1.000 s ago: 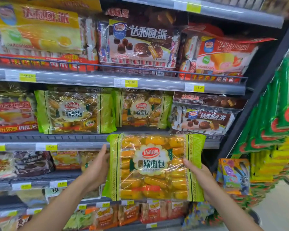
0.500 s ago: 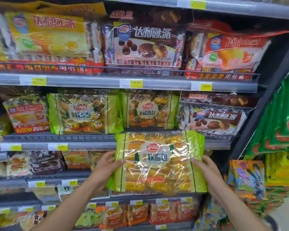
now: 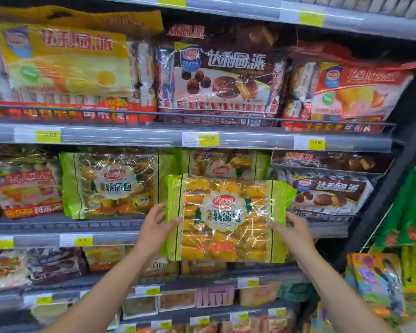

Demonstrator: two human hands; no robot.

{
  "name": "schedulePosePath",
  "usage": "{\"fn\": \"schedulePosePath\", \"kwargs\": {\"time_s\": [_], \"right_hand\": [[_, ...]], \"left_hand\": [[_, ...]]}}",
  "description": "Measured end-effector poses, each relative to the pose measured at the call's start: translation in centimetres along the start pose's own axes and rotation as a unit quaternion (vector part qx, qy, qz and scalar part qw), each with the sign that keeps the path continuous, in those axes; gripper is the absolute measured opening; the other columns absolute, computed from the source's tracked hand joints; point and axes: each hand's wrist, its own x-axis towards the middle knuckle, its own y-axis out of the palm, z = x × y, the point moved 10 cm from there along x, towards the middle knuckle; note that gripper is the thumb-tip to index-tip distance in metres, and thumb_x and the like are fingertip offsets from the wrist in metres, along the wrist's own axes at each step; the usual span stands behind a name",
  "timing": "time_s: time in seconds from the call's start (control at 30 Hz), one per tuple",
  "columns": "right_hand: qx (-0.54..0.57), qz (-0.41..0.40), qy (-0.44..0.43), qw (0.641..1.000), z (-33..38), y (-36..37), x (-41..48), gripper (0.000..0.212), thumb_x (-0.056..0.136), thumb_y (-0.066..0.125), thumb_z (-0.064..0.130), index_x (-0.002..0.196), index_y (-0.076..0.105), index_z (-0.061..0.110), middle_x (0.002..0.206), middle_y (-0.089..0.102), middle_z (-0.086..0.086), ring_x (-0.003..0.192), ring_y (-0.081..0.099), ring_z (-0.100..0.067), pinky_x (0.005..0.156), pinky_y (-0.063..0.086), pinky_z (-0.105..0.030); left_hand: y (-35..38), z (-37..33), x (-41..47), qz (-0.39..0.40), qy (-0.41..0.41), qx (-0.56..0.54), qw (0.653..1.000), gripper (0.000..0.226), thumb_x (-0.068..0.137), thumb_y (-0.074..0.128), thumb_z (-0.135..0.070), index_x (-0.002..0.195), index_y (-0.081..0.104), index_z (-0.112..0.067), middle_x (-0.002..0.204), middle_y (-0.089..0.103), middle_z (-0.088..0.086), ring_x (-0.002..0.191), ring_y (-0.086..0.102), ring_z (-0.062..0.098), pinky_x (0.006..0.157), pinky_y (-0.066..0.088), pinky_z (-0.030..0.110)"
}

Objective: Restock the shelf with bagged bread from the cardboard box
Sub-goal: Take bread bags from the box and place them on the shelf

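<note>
I hold a clear, green-edged bread bag full of yellow rolls upright in front of the middle shelf. My left hand grips its left edge and my right hand grips its right edge. The bag's top covers the lower part of an identical bread bag standing on that shelf. Another identical bread bag stands to the left of it. The cardboard box is out of view.
Large snack-cake packs fill the upper shelf behind a wire rail. A brown cake pack sits right of the bread. A red-and-yellow pack sits left. A dark upright post bounds the shelf's right end, with green bags hanging beyond.
Both hands have lifted the bread bag upward and toward the middle shelf, from below the shelf's edge to in front of the bread standing on it.
</note>
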Motion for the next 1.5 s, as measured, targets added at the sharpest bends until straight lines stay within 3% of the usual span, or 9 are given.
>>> {"fn": "schedulePosePath", "kwargs": {"time_s": [0.4,0.5,0.6,0.73,0.87,1.0,1.1,1.23,1.5], "right_hand": [[-0.064,-0.002,-0.016,0.998,5.8,2.8,9.6,0.076,0.085,0.071,0.044,0.149,0.044,0.013,0.152,0.047,-0.005,0.132,0.053,-0.029,0.110,0.042,-0.043],[-0.059,0.014,0.000,0.998,5.1,3.9,11.0,0.051,0.083,0.068,0.051,0.120,0.057,0.018,0.131,0.055,0.001,0.103,0.071,-0.025,0.076,0.054,-0.036],[-0.044,0.022,0.023,0.999,3.3,5.2,11.9,0.027,0.092,0.068,0.036,0.103,0.045,0.026,0.116,0.046,0.002,0.087,0.072,-0.016,0.055,0.041,-0.022],[-0.014,0.042,0.026,0.999,0.0,6.2,12.5,0.077,0.070,0.068,0.064,0.133,0.048,0.022,0.147,0.051,-0.002,0.124,0.060,-0.025,0.098,0.052,-0.048],[-0.020,0.044,0.019,0.999,1.9,6.3,9.9,0.086,0.089,0.072,0.035,0.158,0.023,0.020,0.163,0.026,0.000,0.137,0.047,-0.025,0.115,0.037,-0.049],[-0.078,-0.019,-0.040,0.996,1.9,5.7,7.7,0.081,0.090,0.073,0.023,0.155,0.026,0.019,0.158,0.029,0.000,0.095,0.063,-0.009,0.087,0.046,-0.029],[-0.182,-0.015,-0.128,0.975,3.4,7.3,6.2,0.030,0.094,0.064,0.027,0.122,0.056,0.021,0.121,0.056,0.000,0.090,0.063,-0.011,0.067,0.043,-0.020],[-0.284,0.102,-0.184,0.935,4.4,11.8,6.3,0.021,0.097,0.057,0.038,0.113,0.065,0.028,0.105,0.065,0.012,0.096,0.061,-0.008,0.078,0.050,-0.028],[-0.280,0.114,-0.151,0.941,2.3,12.8,9.7,0.021,0.091,0.064,0.041,0.109,0.056,0.034,0.105,0.059,0.012,0.099,0.058,-0.010,0.085,0.054,-0.037]], "left_hand": [[0.5,-3.5,9.7,0.003,0.014,0.030,0.999,0.081,0.093,0.071,-0.020,0.157,0.023,-0.009,0.162,0.031,0.009,0.148,0.031,0.025,0.117,0.029,0.041],[0.9,-3.2,11.2,0.005,0.005,0.089,0.996,0.080,0.093,0.071,-0.020,0.157,0.026,-0.010,0.161,0.033,0.010,0.148,0.032,0.027,0.116,0.030,0.039],[0.8,-1.8,12.0,-0.002,-0.023,0.107,0.994,0.082,0.092,0.071,-0.015,0.158,0.023,-0.016,0.160,0.034,0.011,0.145,0.037,0.029,0.117,0.033,0.041],[1.3,-1.1,12.1,0.000,-0.032,0.186,0.982,0.079,0.095,0.069,-0.021,0.159,0.023,-0.015,0.151,0.047,0.007,0.129,0.053,0.026,0.108,0.041,0.036],[1.8,-1.8,10.3,-0.003,-0.004,0.244,0.970,0.083,0.095,0.068,-0.027,0.160,0.016,-0.013,0.164,0.026,0.005,0.149,0.029,0.026,0.121,0.028,0.042],[0.9,-2.8,6.2,-0.078,0.152,0.299,0.939,0.067,0.093,0.068,-0.027,0.151,0.033,-0.028,0.150,0.035,-0.011,0.138,0.035,0.008,0.118,0.031,0.037],[3.2,-1.8,6.2,0.012,0.196,0.391,0.899,0.027,0.097,0.061,-0.022,0.120,0.057,-0.036,0.120,0.057,-0.017,0.107,0.056,0.001,0.098,0.053,0.036],[5.9,-0.5,8.0,0.135,0.152,0.482,0.853,0.041,0.099,0.051,-0.007,0.128,0.061,-0.034,0.120,0.066,-0.010,0.107,0.063,0.010,0.088,0.055,0.033],[6.8,0.9,10.8,0.168,0.115,0.489,0.848,0.055,0.099,0.048,-0.008,0.139,0.043,-0.046,0.112,0.057,-0.012,0.107,0.055,0.012,0.087,0.053,0.036]]}}
